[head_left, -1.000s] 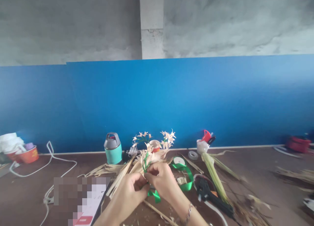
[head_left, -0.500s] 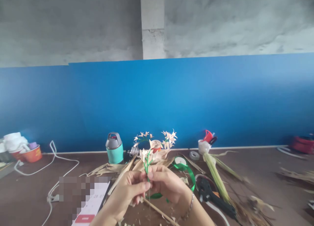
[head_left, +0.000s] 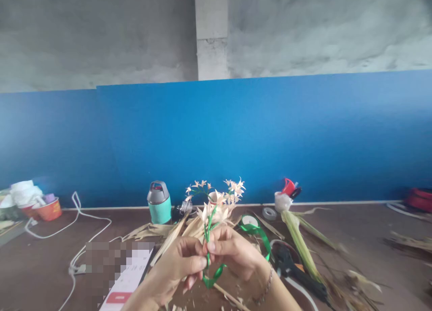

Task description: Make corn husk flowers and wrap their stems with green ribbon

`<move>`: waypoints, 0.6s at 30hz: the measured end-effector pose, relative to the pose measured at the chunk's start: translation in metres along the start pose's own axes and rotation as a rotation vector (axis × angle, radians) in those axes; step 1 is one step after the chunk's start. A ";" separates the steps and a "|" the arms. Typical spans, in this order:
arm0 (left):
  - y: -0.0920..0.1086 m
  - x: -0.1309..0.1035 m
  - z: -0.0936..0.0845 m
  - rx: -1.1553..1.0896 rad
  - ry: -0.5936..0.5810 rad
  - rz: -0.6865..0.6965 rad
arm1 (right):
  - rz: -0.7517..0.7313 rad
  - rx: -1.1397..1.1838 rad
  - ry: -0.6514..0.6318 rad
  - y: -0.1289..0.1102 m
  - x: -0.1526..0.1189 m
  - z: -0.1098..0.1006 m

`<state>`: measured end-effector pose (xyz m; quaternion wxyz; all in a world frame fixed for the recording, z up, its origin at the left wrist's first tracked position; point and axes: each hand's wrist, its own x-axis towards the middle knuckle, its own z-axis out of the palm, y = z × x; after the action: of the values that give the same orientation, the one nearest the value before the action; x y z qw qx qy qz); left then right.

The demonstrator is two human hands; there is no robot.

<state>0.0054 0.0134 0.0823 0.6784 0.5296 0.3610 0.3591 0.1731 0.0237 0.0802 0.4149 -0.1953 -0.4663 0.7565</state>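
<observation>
My left hand (head_left: 180, 261) & right hand (head_left: 232, 252) meet in front of me, just above the surface (head_left: 354, 230). Both are pinched shut on the thin green stem (head_left: 207, 243) of a small pale flower sprig (head_left: 209, 212), thumbs & forefingers almost touching. I hold it upright so the blooms stay clear of my fingers and I can see the stem while working it. A tail of green ribbon (head_left: 213, 277) curls out below my hands, hanging free, prob. wrapped on the stem higher up, can't tell exactly. The ribbon roll (head_left: 249, 222) sits just behind my right hand, near enough to feed from. Dried husk strips (head_left: 162, 232) fan out to the left; black glue gun (head_left: 297, 270) lies to the right within reach. Teal jug (head_left: 158, 203) & finished flowers (head_left: 232, 187) stand back by the blue wall (head_left: 270, 135), out of the way.
</observation>
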 end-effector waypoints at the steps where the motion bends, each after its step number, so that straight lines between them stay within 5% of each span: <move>1: 0.002 -0.001 0.001 0.060 0.016 -0.016 | -0.003 -0.026 0.014 0.000 0.000 -0.001; 6: 0.010 -0.004 0.006 0.440 0.194 -0.014 | -0.030 -0.151 0.183 0.000 0.000 0.002; 10: 0.002 0.000 0.007 0.593 0.324 0.125 | -0.067 -0.335 0.322 -0.001 0.003 0.008; 13: -0.003 0.002 0.008 0.611 0.317 0.185 | -0.048 -0.489 0.373 -0.003 0.005 0.009; 18: 0.006 -0.003 0.008 0.631 0.202 0.067 | -0.025 -0.557 0.323 -0.006 0.002 0.009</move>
<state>0.0102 0.0078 0.0902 0.4293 0.6869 0.5024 0.3025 0.1687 0.0220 0.0897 0.4233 -0.4133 -0.5859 0.5538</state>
